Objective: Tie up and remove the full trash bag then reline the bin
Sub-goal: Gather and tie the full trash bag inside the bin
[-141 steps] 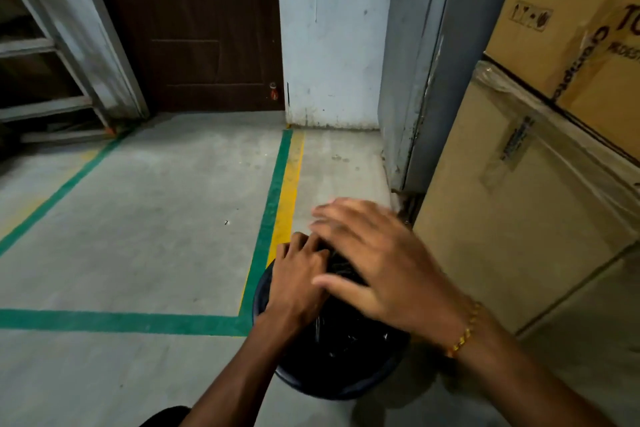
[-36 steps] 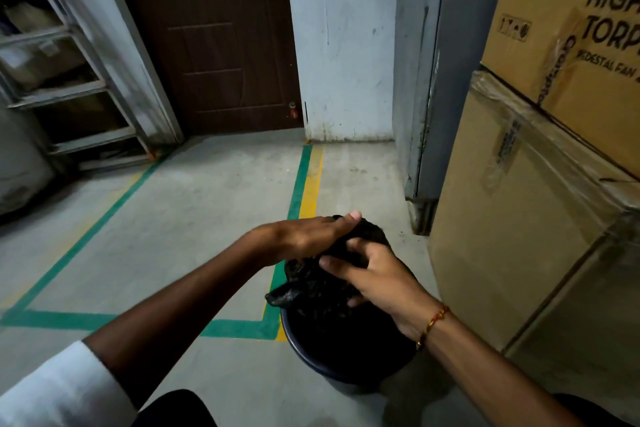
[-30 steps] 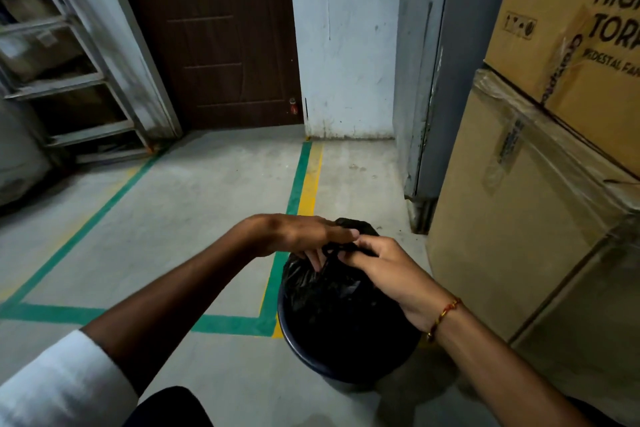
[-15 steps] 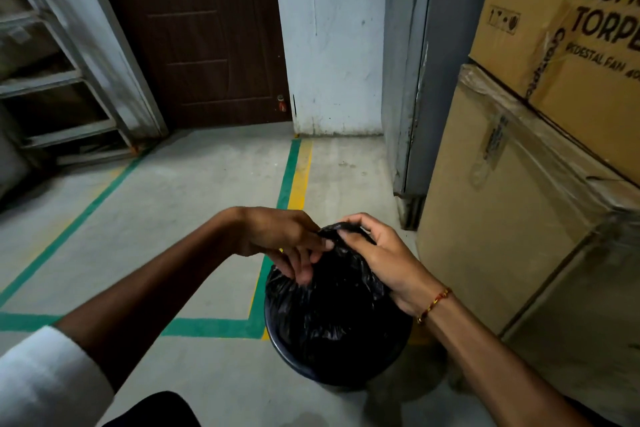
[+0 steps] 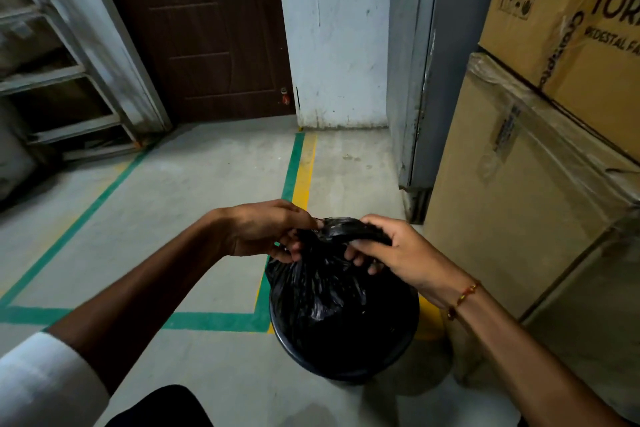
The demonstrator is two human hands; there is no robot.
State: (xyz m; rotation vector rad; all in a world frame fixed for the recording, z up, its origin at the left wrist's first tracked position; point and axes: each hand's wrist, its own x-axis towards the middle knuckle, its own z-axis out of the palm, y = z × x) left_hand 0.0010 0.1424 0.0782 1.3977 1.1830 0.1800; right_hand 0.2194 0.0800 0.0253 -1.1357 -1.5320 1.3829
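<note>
Both hands bunch the trash bag's neck above the bin.

L hand & R hand pinch the gathered top of the black trash bag w/ curled fingers; the bag's body sits inside the round bin on the floor. Stacked cardboard boxes stand close on the R; bare floor w/ green-yellow lines opens L & ahead to a brown door.

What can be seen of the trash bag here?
The trash bag is black, glossy, crinkled thin plastic, still sitting in the round dark bin on the floor. Its top is gathered into a bunch raised above the rim. The left hand and right hand both pinch that bunch from opposite sides. Whether a knot is formed cannot be told.
</note>
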